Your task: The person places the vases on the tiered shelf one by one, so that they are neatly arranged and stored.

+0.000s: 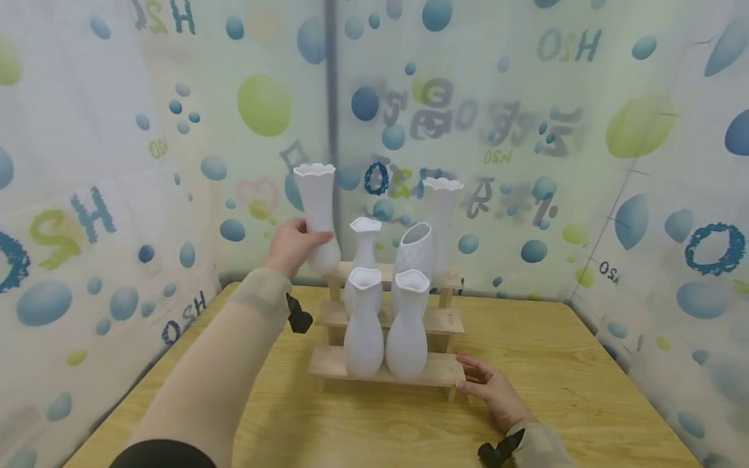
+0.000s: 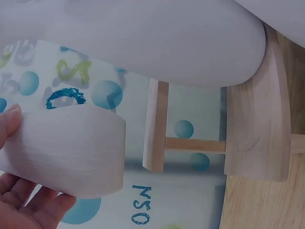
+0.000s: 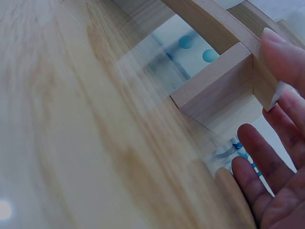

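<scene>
My left hand (image 1: 295, 247) grips a tall white vase (image 1: 316, 201) with a ruffled rim, upright at the left end of the wooden three-step stand (image 1: 441, 370). In the left wrist view its rounded base (image 2: 102, 152) is apart from the nearby board (image 2: 156, 129). At the stand's lower right end, my right hand (image 1: 491, 393) pinches the board's corner between thumb and forefinger, the other fingers loosely spread. A matching tall vase (image 1: 443, 221) stands on the top step's right.
On the middle step are a narrow-necked vase (image 1: 365, 244) and a slant-mouthed vase (image 1: 413, 250). Two bulbous vases, one left (image 1: 364, 341) and one right (image 1: 407, 341), stand close together on the bottom step. The stand rests on a wood-grain table (image 1: 544, 344) with patterned curtains around it.
</scene>
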The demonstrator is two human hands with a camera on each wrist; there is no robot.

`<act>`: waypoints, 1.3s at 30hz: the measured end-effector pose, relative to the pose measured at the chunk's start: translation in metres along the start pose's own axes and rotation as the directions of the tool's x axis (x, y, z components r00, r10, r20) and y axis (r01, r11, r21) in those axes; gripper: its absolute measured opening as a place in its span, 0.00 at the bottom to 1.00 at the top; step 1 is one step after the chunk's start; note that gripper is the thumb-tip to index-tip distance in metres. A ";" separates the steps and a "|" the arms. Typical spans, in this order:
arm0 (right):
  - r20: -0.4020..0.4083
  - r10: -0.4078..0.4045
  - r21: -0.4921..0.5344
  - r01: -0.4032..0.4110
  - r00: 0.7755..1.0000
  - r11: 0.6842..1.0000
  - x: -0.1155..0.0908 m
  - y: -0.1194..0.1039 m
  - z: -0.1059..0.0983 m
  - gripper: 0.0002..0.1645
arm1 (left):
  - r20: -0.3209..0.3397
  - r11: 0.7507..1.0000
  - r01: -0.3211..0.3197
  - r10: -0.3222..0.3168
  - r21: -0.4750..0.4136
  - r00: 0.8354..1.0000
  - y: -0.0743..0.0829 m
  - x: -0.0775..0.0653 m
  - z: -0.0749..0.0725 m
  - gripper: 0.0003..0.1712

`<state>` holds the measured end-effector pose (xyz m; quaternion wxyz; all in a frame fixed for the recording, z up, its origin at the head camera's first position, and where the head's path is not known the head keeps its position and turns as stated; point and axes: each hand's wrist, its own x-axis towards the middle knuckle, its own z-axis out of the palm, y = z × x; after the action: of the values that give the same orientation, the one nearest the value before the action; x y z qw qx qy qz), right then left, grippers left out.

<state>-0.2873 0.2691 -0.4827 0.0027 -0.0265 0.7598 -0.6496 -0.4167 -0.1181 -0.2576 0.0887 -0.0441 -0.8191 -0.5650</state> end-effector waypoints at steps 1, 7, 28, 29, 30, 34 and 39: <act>0.000 0.000 0.002 0.000 1.000 1.000 0.000 0.000 0.000 0.36 | 0.000 1.000 0.003 -0.003 -0.002 1.000 0.000 0.000 0.001 0.38; 0.001 -0.011 -0.001 0.011 1.000 1.000 0.000 0.002 0.000 0.35 | 0.008 1.000 -0.009 0.009 0.007 1.000 0.002 0.001 0.010 0.38; 0.038 -0.009 0.000 0.009 0.999 1.000 0.001 0.002 -0.002 0.38 | 0.033 1.000 -0.030 0.030 -0.003 0.999 0.004 0.008 0.035 0.32; 0.037 -0.007 0.000 0.007 0.999 1.000 0.001 0.002 -0.002 0.38 | 0.036 1.000 -0.027 0.027 0.001 0.999 0.003 0.008 0.036 0.32; 0.037 -0.006 -0.001 0.006 0.999 1.000 0.001 0.002 -0.002 0.38 | 0.039 1.000 -0.024 0.023 0.004 0.999 0.003 0.008 0.037 0.32; 0.033 -0.007 -0.006 0.007 0.999 1.000 0.001 0.002 -0.002 0.38 | 0.049 1.000 -0.019 0.018 0.009 0.999 0.004 0.008 0.040 0.31; 0.040 -0.022 0.004 0.022 0.999 1.000 0.000 0.003 -0.002 0.38 | 0.053 1.000 0.010 -0.011 0.018 0.999 0.004 0.007 0.042 0.31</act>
<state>-0.2875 0.2714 -0.4852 0.0108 -0.0480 0.7580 -0.6504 -0.4274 -0.0777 -0.2671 0.0643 -0.0540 -0.8263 -0.5570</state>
